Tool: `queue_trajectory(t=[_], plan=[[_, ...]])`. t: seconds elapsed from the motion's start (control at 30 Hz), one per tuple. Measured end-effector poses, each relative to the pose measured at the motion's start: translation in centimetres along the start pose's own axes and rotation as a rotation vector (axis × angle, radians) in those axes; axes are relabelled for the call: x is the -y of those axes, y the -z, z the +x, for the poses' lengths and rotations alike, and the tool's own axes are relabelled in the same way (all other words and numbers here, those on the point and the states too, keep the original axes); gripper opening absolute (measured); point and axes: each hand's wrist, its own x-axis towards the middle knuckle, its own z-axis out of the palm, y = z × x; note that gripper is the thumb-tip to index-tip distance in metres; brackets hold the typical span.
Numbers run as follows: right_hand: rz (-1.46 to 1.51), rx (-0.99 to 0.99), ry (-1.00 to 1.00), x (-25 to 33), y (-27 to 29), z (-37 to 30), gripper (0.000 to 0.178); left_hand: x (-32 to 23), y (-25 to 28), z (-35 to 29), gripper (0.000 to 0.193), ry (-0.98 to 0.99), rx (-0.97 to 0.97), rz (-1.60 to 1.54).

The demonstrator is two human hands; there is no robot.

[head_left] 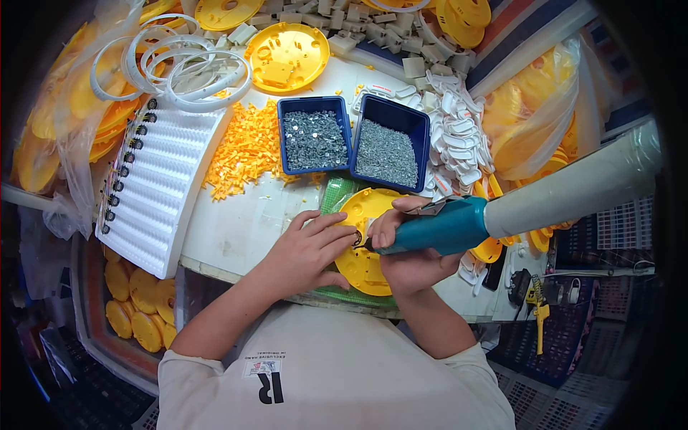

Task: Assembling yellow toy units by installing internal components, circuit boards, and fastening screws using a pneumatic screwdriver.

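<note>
My right hand [412, 265] is wrapped round a teal powered screwdriver [441, 228], which lies nearly level. Its dark tip points left, at a yellow round plastic casing [369, 208] in front of me. My left hand [301, 254] rests with fingers stretched out over the casing's left side, thumb apart. Near its fingertips a small dark round part [357, 238] sits in the casing, partly covered by the fingers. A green mat [337, 192] lies under the casing. From the screwdriver's back end a thick beige tube [573, 183] runs off to the right.
Beyond the casing stand two blue bins, one with metal discs [315, 140], one with screws [387, 154]. Orange plastic bits [244, 147] and a white foam tray [158, 168] are left. White plastic parts [459, 143] are heaped right. White rings [208, 79] lie far left.
</note>
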Motion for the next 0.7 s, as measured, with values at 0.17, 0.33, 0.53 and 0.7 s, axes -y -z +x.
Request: queue_trajectory(t=[0.17,0.33,0.53,0.7], plan=[[-0.019,-0.008,0.035,-0.3,0.0,0.0,0.093,0.0,0.0,0.0,0.08,-0.002,-0.013,-0.001],[-0.039,-0.013,0.032,-0.7,0.1,-0.6,0.092,0.0,0.1,0.0,0.08,0.003,0.003,-0.009],[-0.143,0.015,-0.042,-1.1,-0.2,-1.3,0.084,0.1,0.2,0.1,0.08,0.011,0.025,-0.018],[-0.213,0.105,-0.106,-1.0,-0.7,-1.4,0.092,0.3,0.2,0.1,0.081,-0.002,0.041,-0.007]])
